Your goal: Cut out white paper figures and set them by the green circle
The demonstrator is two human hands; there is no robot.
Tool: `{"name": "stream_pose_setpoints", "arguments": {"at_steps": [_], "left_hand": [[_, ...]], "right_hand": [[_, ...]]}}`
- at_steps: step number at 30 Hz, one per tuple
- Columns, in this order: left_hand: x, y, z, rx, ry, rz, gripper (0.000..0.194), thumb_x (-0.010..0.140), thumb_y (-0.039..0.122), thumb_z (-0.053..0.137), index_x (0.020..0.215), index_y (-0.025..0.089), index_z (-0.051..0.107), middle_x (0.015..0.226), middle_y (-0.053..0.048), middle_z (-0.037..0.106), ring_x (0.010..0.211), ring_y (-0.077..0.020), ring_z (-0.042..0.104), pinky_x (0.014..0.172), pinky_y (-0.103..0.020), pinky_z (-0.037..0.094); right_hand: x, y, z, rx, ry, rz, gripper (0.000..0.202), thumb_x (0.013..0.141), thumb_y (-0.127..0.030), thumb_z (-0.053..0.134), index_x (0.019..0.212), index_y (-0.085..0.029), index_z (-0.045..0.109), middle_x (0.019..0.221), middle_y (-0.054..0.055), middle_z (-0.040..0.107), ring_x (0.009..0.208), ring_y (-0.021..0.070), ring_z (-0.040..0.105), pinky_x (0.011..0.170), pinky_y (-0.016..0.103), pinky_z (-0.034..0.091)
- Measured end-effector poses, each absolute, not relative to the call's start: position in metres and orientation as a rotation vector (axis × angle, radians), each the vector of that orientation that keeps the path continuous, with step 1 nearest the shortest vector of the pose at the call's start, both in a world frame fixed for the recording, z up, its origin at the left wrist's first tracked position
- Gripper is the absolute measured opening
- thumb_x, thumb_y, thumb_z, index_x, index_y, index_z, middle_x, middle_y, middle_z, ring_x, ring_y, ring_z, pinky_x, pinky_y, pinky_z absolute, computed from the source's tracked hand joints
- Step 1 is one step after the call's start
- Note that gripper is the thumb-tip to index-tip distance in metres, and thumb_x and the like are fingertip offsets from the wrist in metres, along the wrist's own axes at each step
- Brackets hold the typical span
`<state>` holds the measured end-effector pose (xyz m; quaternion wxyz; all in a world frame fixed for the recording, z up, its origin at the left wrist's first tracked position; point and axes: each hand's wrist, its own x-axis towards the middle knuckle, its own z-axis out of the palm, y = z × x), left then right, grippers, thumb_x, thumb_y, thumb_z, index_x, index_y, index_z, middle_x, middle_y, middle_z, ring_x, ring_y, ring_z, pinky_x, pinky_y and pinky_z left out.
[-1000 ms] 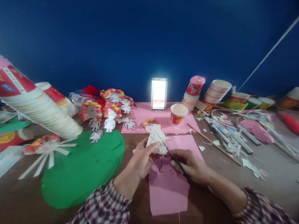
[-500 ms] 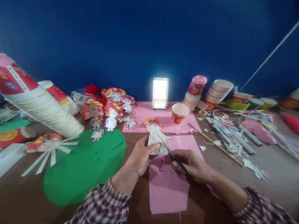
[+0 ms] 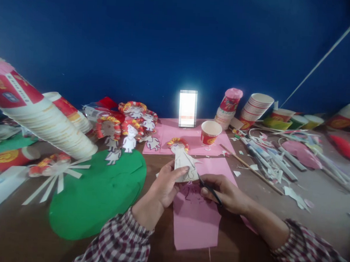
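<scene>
Between the thumb and fingers of my left hand [image 3: 168,181] is a piece of white paper [image 3: 183,164] with a figure drawn on it in dark lines. My right hand [image 3: 227,193] grips dark-handled scissors [image 3: 211,190], whose blades reach the paper's right side. Both hands are over a pink sheet [image 3: 197,230] that bears dark pen marks. Just beyond the paper lies a red and yellow ring [image 3: 182,142]. A paper cup [image 3: 210,133] stands behind on more pink paper.
Green paper [image 3: 101,197] lies at left, near cut-out figures [image 3: 130,138] and a leaning stack of cups [image 3: 52,120]. At right are a thin stick [image 3: 252,169], white scraps and pens. A bright phone [image 3: 188,108] stands against the blue wall.
The white paper has turned slightly in my left hand, and its lower edge sits a little differently against the scissors. My right hand has barely moved.
</scene>
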<state>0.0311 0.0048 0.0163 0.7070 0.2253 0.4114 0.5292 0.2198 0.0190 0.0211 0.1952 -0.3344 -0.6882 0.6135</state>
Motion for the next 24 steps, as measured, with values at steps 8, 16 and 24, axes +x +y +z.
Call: {"name": "stream_pose_setpoints", "arguments": {"at_steps": [8, 16, 24], "left_hand": [[0.039, 0.001, 0.025, 0.437, 0.987, 1.260, 0.044, 0.061, 0.018, 0.078, 0.100, 0.009, 0.060, 0.083, -0.009, 0.070, 0.066, -0.0161, 0.064, 0.063, -0.027, 0.052], [0.042, 0.001, 0.026, 0.443, 1.006, 1.293, 0.044, 0.058, 0.020, 0.080, 0.097, 0.009, 0.062, 0.082, -0.009, 0.071, 0.066, -0.0167, 0.065, 0.062, -0.026, 0.051], [0.042, -0.001, 0.024, 0.424, 1.019, 1.310, 0.046, 0.056, 0.020, 0.081, 0.097, 0.010, 0.061, 0.079, -0.007, 0.070, 0.069, -0.0178, 0.066, 0.067, -0.029, 0.051]], "right_hand": [[0.218, 0.018, 0.019, -0.955, -1.910, 1.704, 0.040, 0.083, -0.052, 0.060, 0.086, -0.012, 0.057, 0.067, -0.003, 0.045, 0.058, 0.0082, 0.038, 0.051, 0.021, 0.032], [0.217, 0.017, 0.015, -0.950, -1.876, 1.731, 0.040, 0.083, -0.054, 0.060, 0.080, -0.015, 0.054, 0.065, -0.003, 0.045, 0.057, 0.0084, 0.038, 0.050, 0.021, 0.032], [0.216, 0.016, 0.013, -0.965, -1.855, 1.751, 0.041, 0.083, -0.056, 0.059, 0.084, -0.015, 0.055, 0.065, -0.003, 0.046, 0.055, 0.0085, 0.038, 0.048, 0.021, 0.031]]}}
